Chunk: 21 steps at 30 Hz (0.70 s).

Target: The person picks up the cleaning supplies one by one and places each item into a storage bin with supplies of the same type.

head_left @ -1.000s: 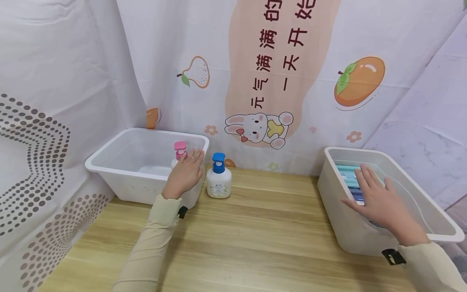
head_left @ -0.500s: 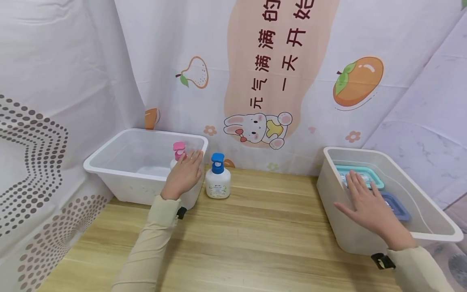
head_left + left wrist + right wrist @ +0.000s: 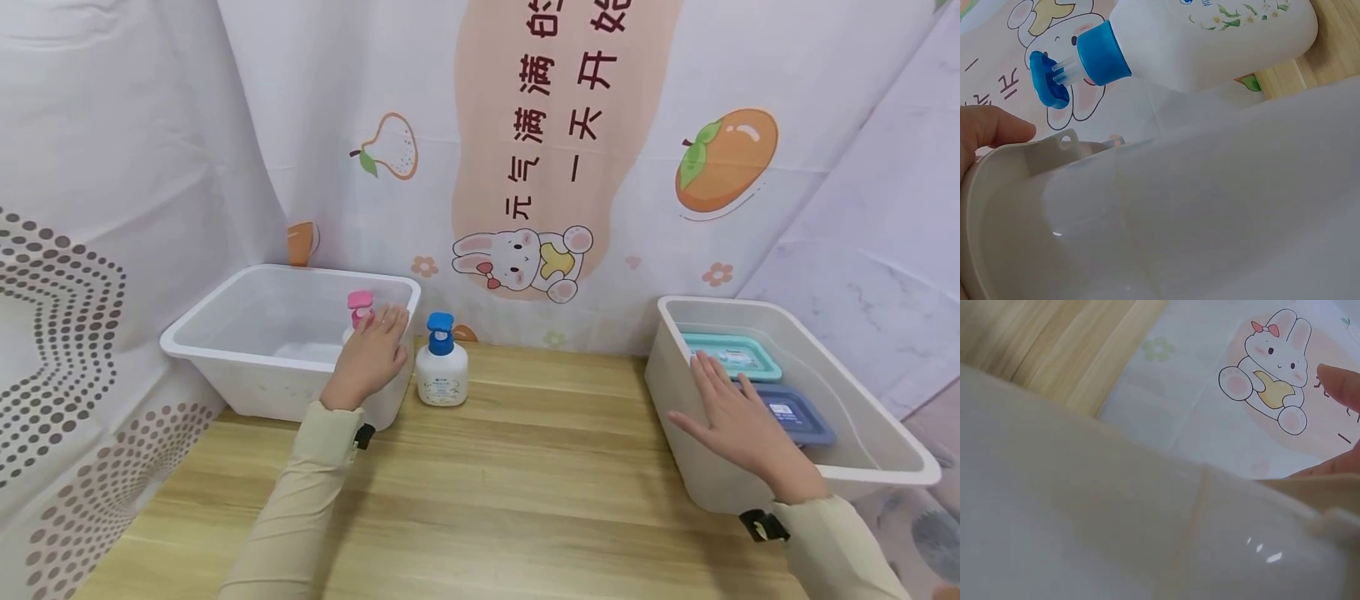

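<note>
My left hand (image 3: 369, 357) lies with straight fingers over the right end of a white plastic tub (image 3: 262, 387). Partly hidden behind it, inside the tub, is a bottle with a pink pump top (image 3: 361, 305). Just right of the tub stands a white pump bottle (image 3: 442, 371) with a blue top, also close up in the left wrist view. At the right, my right hand (image 3: 750, 433) is spread flat over the left side of a second tub (image 3: 686, 446), thumb apart. Inside that tub are a teal-lidded container (image 3: 742, 358) and a dark blue-lidded one (image 3: 802, 412).
A wooden tabletop (image 3: 510, 467) stretches between the two tubs. Behind it hangs a white printed curtain (image 3: 637, 208) with a rabbit and fruit. More curtain (image 3: 97, 150) closes off the left side.
My right hand has moved left from over the tub's inside to its side, uncovering more of both lidded containers. The left hand stays on its tub. The head view has shifted slightly.
</note>
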Motion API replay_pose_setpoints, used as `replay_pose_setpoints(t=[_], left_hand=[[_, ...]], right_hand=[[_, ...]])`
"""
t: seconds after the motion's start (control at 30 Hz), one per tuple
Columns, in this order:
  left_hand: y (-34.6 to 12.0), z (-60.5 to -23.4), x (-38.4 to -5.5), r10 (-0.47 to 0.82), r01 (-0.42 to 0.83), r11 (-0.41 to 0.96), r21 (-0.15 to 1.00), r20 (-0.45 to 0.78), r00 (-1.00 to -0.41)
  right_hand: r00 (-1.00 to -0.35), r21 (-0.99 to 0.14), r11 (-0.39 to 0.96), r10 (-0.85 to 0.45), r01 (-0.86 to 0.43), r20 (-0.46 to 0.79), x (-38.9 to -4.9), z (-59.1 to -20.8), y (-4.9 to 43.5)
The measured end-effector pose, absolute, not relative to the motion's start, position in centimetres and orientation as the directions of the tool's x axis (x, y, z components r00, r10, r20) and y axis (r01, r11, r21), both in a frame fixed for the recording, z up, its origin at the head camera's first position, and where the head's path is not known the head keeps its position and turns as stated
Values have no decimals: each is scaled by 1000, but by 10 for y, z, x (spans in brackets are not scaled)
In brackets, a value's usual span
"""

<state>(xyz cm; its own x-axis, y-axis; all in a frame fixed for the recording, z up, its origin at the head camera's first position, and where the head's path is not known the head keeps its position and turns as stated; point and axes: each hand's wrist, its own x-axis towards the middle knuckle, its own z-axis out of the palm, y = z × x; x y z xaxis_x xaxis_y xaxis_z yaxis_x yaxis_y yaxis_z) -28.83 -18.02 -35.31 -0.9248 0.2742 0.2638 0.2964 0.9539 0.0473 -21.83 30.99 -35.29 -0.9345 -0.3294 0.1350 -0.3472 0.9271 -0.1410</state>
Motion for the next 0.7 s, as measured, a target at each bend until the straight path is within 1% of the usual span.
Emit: replay_pose_setpoints(t=[0.2,0.27,0.5,0.6,0.7], left_hand=[[-179,-349,-288,262,292,955,52,311,-913],[-174,-347,-287,251,292,953,82,327,-911],[-148,-341,-286,178,296,921,254,403,-898],[-138,-343,-287,153,297,913,281,440,-885],[-130,-346,-288,151,307,909,282,465,-872]], right_hand=[[-939,-142,930,-325,-339,109,-220,-353,305],[-939,-140,930,-325,-338,108,-220,-353,305],[-937,-131,931,-327,-342,124,-222,-354,306],[-937,-133,930,-326,-342,129,-222,-354,306],[-937,-132,930,-327,-342,125,-222,-356,306]])
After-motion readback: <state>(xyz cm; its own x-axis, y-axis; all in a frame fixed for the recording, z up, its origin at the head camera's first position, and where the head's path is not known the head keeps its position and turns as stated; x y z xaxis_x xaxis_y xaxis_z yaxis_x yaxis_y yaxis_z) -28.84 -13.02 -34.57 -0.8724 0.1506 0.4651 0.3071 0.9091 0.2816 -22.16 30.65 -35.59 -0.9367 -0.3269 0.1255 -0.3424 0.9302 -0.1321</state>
